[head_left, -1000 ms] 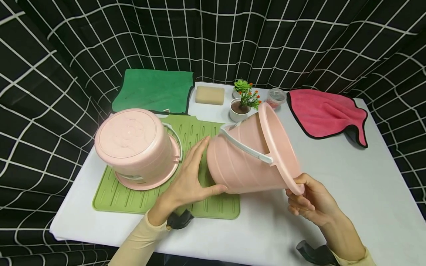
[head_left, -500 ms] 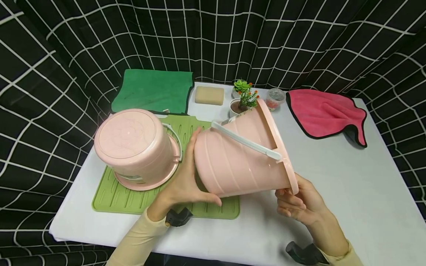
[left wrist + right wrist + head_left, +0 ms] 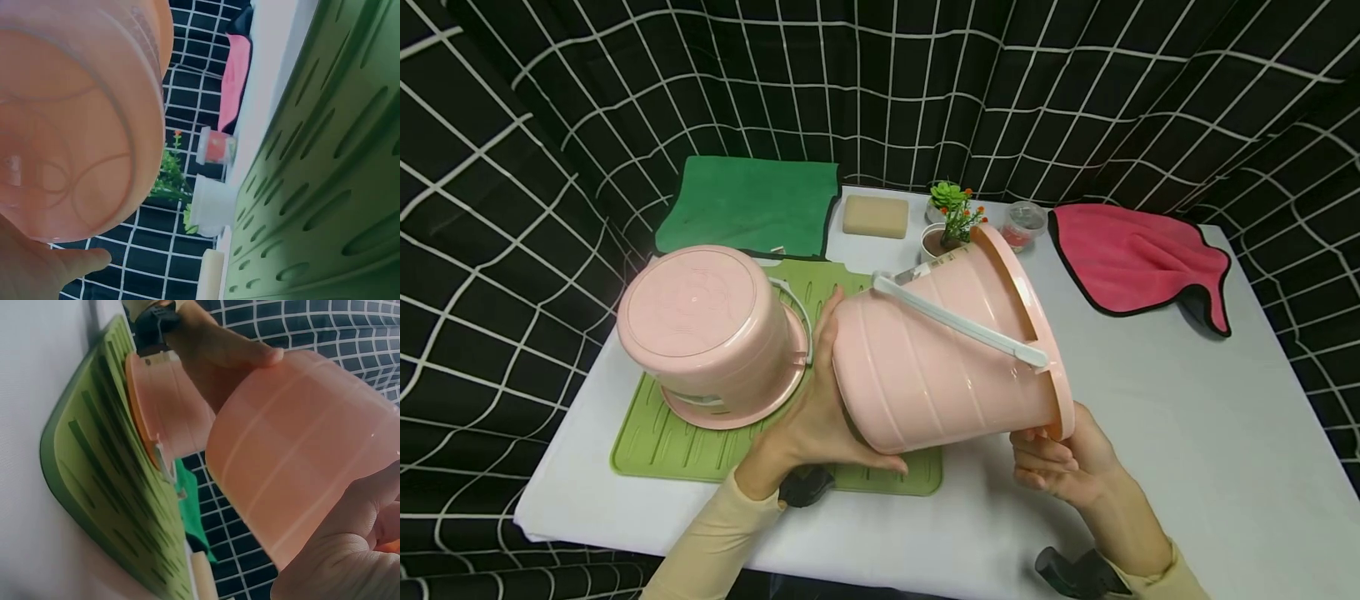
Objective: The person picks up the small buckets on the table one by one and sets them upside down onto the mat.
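Tipped on its side above the table is a pink bucket (image 3: 940,367), its mouth facing right and its white handle (image 3: 962,321) lying along its side. My left hand (image 3: 816,421) grips it at the base, thumb underneath and fingers behind. At the lower rim, my right hand (image 3: 1067,467) pinches the edge with thumb and fingers. The bucket's base (image 3: 69,144) fills much of the left wrist view. A second pink bucket (image 3: 692,325) stands upside down on the green ridged mat (image 3: 647,446), left of my left hand.
Behind lie a green cloth (image 3: 752,204) and a beige sponge block (image 3: 875,217). Two small potted plants (image 3: 951,221) and a clear lidded cup (image 3: 1022,223) stand beyond the bucket. A red-pink cloth (image 3: 1142,258) is at the back right. Dark grid curtains (image 3: 917,83) border the white table.
The tilted bucket has moved left, and its base has come into my left hand's grasp. My right hand has travelled left with the rim. The upside-down bucket has stayed put.
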### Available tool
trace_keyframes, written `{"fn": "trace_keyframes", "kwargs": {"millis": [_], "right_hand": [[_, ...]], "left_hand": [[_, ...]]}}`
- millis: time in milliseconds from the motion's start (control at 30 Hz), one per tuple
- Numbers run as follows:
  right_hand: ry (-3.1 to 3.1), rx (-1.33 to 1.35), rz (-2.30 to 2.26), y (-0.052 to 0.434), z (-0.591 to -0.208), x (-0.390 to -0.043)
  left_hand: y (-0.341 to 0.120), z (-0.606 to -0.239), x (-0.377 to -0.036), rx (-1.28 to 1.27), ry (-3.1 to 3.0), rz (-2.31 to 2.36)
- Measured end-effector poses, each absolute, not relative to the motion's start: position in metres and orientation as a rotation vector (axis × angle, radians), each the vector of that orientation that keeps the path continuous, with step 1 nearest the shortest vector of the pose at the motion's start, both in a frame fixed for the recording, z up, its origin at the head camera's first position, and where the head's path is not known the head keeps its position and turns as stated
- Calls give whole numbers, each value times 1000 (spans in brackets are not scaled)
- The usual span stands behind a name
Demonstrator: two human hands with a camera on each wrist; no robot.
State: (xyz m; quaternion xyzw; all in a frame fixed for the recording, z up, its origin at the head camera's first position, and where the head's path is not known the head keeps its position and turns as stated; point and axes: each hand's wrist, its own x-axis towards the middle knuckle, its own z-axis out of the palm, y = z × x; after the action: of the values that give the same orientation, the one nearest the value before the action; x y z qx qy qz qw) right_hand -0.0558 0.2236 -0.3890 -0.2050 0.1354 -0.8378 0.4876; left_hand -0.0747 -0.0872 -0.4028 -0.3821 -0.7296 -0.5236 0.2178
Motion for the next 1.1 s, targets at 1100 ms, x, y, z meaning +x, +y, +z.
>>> {"fn": "trace_keyframes", "kwargs": {"millis": [1100], "right_hand": [[1157,-256,-2010,254,-374,-71]], "left_hand": [[-121,-350,-63,-914,-2277,-883]]}}
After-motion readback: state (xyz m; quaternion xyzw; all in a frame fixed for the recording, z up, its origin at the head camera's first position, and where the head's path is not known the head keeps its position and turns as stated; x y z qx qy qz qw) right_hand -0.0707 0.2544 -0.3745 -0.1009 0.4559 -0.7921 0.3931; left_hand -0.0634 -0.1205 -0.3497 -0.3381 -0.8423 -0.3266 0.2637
